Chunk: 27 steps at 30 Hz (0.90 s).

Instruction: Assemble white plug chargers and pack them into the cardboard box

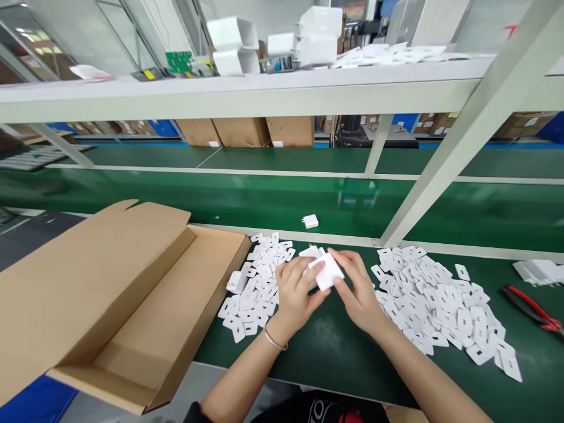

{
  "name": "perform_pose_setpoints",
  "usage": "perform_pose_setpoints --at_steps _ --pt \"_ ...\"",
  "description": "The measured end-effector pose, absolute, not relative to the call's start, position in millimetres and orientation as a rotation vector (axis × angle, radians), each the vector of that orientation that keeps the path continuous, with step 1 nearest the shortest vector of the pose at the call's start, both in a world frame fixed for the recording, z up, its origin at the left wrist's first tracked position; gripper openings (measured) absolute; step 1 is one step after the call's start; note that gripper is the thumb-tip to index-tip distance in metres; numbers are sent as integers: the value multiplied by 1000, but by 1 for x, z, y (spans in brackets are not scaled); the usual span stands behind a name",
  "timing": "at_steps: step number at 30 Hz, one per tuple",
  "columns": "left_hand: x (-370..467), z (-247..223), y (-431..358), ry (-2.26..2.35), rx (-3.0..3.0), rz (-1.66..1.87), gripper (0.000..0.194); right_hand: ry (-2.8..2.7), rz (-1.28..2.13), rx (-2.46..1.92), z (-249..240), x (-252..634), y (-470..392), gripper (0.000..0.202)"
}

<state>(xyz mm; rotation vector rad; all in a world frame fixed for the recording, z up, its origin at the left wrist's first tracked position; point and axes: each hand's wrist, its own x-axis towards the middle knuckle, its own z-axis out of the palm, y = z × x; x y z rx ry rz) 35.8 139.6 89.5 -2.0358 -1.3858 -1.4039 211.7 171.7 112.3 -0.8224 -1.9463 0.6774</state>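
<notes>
A white square charger (329, 274) is held up over the green bench, in the middle of the view. My left hand (293, 294), with a bangle at the wrist, has its fingers closed around the left side of it. The thumb and index finger of my right hand (359, 291) grip its right edge. More white pieces (312, 251) show just behind my left fingers, partly hidden. To the left lies a pile of thin white plates with slots (262, 276). A larger heap of similar plates (440, 302) spreads to the right of my right hand.
An open cardboard box (176, 294) stands at the left. One white charger with prongs (311, 221) lies on the green conveyor belt (247, 194). Red-handled pliers (535, 308) and white housings (540, 271) sit far right. A slanted post (449, 147) supports the shelf (220, 101) above.
</notes>
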Motion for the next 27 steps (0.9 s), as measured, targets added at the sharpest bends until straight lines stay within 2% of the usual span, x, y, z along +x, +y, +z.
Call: perform_pose_setpoints --at_steps 9,11,14,16,20,27 --pt "18 77 158 -1770 -2206 -1412 39 -2152 633 -1231 147 172 196 38" --pt "15 70 157 -1776 -2230 -1437 53 -2214 623 -1367 160 169 194 41" --pt "7 58 152 -1911 -2215 -1388 91 -2290 630 -1569 186 162 194 60" --pt "2 50 150 -2083 -2194 -1252 98 -2333 652 -1657 201 156 195 75" --pt "-2 36 152 -2260 -2343 -982 75 -2474 660 -1728 208 139 195 86" --pt "7 22 165 -2357 -2461 -1027 42 -2518 483 -1727 180 137 198 76"
